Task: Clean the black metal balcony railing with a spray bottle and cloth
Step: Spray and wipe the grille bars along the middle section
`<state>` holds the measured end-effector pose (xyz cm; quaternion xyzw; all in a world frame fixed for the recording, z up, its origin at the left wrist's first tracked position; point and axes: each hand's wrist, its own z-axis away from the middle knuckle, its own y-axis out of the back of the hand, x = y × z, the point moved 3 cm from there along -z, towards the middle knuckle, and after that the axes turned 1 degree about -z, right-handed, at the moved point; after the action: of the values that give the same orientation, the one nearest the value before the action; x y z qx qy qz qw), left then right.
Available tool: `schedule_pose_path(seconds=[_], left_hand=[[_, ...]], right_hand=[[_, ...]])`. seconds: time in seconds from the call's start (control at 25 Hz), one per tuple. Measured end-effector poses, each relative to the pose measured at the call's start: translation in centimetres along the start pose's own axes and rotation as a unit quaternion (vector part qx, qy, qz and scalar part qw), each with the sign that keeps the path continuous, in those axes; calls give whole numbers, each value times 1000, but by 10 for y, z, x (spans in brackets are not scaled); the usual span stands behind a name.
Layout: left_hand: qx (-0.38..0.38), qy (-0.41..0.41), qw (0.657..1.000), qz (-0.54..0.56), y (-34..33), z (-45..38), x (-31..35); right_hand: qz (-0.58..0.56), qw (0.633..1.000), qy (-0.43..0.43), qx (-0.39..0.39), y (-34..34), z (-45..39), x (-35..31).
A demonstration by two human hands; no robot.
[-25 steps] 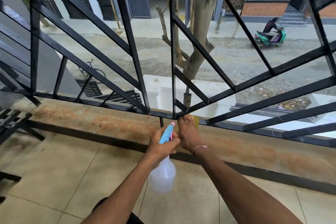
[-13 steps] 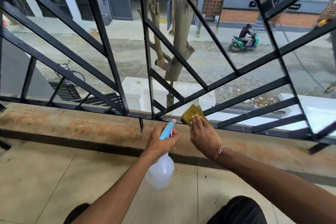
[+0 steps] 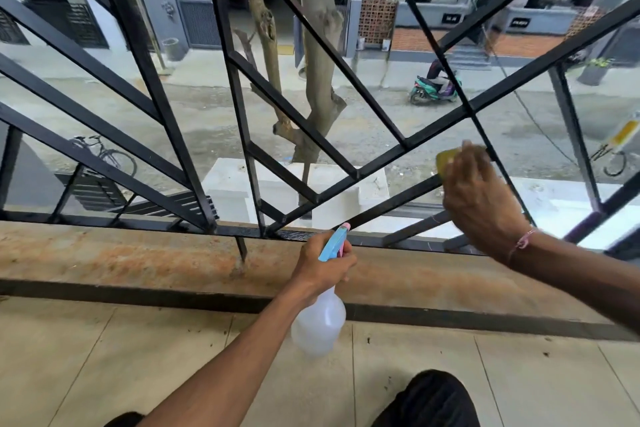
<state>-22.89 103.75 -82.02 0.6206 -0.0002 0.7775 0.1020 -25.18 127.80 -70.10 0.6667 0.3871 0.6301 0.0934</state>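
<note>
Our left hand (image 3: 320,269) curls round the neck of the spray bottle (image 3: 320,317), fingers by the blue trigger head. The translucent body hangs below the fist; it looks like light plastic, thin enough to give under a squeeze, so we judge the neck the surest place to hold it. Its long axis runs nearly upright, tilted a little forward, and the pink-tipped nozzle points toward the bottom rail just beyond it.

Our right hand (image 3: 479,199) presses a yellow-green cloth (image 3: 446,159) against one of the rising diagonal bars; the hand is blurred, so we cannot tell exactly how the fingers lie, only that they cover most of the cloth. The cloth seems soft and pliable, best kept bunched under the palm so that it wraps the bar's edges.

The black metal railing (image 3: 221,94) is rigid, with square-edged bars fanning up from the base rail, which lies left to right along a stained stone ledge (image 3: 121,253).
</note>
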Motion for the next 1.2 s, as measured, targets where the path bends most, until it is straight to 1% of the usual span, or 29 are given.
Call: schedule_pose_path(seconds=[0.08,0.16,0.2,0.28,0.32,0.36,0.48,0.56,0.72,0.88,1.0,1.08,1.12,1.2], left_hand=[[4,-6,1000,1,-1,-2,1],[5,-8,1000,3,-3,-3,0],[5,-8,1000,2,-4,-4,1],[8,-4,1000,4,-3,-5,1],[11,-5,1000,4,-3,-7,0],[12,-7,1000,0,-2,-7,-1],[22,-6,1000,-12,0,-6,-7],[39,-12,999,-15,6,-3,-12],[84,6,996,-9,26,3,-19],[97,12,995,-24,38,7,-23],[105,31,994,-16,42,6,-24],[101,36,994,-18,42,7,-27],[100,35,994,-21,42,7,-28],[96,30,995,-28,40,9,-28]], right_hand=[[34,999,12,1,-5,1,11],[26,999,0,18,-12,4,9],[-1,999,-26,27,-18,4,3],[-110,991,-72,27,-27,2,-18],[-163,983,-74,31,-29,-1,-35],[-194,978,-68,26,-28,-5,-56],[-256,967,-19,3,-19,-24,-133],[-268,963,39,9,-12,-34,-180],[-296,943,146,34,-23,-37,-232],[-292,937,175,82,-42,-30,-235],[-319,912,222,128,-61,-17,-221],[-323,907,244,116,-81,-6,-207],[-322,910,238,107,-90,0,-199],[-334,922,181,75,-99,10,-186]])
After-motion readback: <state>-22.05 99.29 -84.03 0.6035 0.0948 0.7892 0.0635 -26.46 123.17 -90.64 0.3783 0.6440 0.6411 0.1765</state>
